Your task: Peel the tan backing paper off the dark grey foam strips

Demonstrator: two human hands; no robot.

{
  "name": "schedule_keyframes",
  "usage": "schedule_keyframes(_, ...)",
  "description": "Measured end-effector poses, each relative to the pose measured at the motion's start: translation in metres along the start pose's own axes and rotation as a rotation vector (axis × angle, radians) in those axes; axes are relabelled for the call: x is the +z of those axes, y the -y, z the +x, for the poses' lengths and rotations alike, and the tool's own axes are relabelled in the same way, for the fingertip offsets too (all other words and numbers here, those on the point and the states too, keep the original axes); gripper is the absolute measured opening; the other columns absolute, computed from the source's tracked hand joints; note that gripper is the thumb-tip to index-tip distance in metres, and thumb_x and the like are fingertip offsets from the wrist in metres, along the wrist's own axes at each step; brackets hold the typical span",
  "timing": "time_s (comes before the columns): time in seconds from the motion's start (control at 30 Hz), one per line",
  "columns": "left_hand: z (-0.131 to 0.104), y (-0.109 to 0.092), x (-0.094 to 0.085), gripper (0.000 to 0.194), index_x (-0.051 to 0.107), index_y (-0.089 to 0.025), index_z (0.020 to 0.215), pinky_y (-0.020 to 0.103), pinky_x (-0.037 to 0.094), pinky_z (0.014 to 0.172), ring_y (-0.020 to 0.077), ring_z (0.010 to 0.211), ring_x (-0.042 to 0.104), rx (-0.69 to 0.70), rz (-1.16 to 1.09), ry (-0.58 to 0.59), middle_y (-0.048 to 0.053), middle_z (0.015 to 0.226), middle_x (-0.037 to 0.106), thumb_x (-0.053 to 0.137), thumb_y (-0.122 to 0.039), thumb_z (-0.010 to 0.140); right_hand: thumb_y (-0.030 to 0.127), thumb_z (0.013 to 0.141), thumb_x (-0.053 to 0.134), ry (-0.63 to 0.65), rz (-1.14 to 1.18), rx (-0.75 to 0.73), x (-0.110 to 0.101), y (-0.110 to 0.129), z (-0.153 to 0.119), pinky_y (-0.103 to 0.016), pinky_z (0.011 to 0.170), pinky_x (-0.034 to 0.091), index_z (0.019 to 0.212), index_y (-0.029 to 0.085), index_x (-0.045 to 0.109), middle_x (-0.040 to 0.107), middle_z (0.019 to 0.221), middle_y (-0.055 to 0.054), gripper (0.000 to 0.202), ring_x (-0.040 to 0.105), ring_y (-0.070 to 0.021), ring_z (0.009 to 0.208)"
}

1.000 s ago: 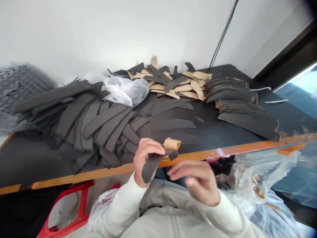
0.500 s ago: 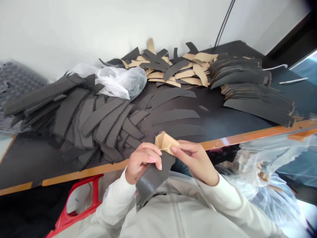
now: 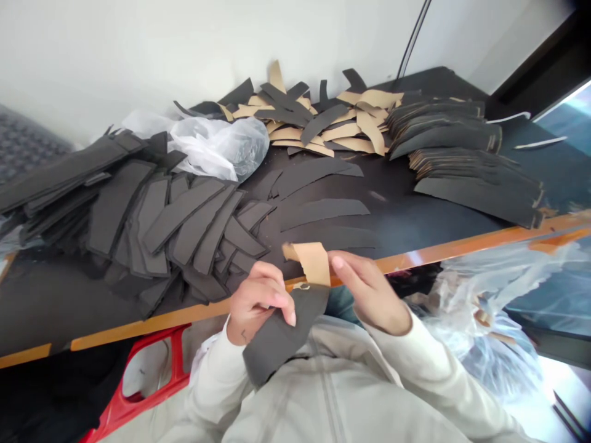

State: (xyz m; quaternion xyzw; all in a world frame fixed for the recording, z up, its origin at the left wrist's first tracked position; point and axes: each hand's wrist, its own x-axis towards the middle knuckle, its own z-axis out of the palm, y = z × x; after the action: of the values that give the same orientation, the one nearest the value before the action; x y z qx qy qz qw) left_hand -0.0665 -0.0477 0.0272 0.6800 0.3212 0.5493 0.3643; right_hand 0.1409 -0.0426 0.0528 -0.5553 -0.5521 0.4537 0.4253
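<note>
Near my chest, my left hand (image 3: 268, 301) is closed on a dark strip (image 3: 281, 338), fingers across its upper face. At the strip's far end a tan backing paper (image 3: 316, 261) is folded up and back, with a ragged edge along its left side. My right hand (image 3: 372, 292) is at the right edge of that tan flap, thumb and index fingertips close together against it. How much paper lies between those fingertips is hidden.
Dark pieces (image 3: 194, 227) lie heaped on the left of the table, beside a clear plastic bag (image 3: 221, 144). Tan and dark strips (image 3: 337, 129) are piled behind. Stacked strips (image 3: 475, 197) stand right. Below are a red stool (image 3: 170, 357) and plastic wrapping (image 3: 498, 344).
My right hand has shifted to the right, from over the tan paper to its edge. The curled paper has opened into a taller flap. My left hand keeps its hold, slightly lower.
</note>
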Motion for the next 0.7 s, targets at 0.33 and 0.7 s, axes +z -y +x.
schedule_keyframes(0.33,0.021,-0.018,0.0,0.021,0.068,-0.031,0.105,0.033,0.042,0.063,0.0144,0.058,0.055,0.284,0.113,0.249,-0.004,0.07,0.076,0.048,-0.024,0.101,0.04,0.083,0.072,0.231,-0.359,-0.516,-0.016,0.032,-0.001,-0.033,0.078,0.05,0.09,0.03,0.073,0.07,0.094,-0.003,0.013,0.062,-0.0196,0.088)
schedule_keyframes(0.7,0.019,-0.022,0.001,0.027,0.07,-0.032,0.092,0.032,0.044,0.063,0.0141,0.06,0.058,0.177,-0.055,0.243,-0.005,0.061,0.073,0.044,-0.033,0.102,0.024,0.091,0.057,0.18,-0.233,-0.377,-0.009,0.009,0.016,-0.03,0.077,0.045,0.081,0.023,0.058,0.063,0.09,-0.003,0.01,0.058,-0.0167,0.084)
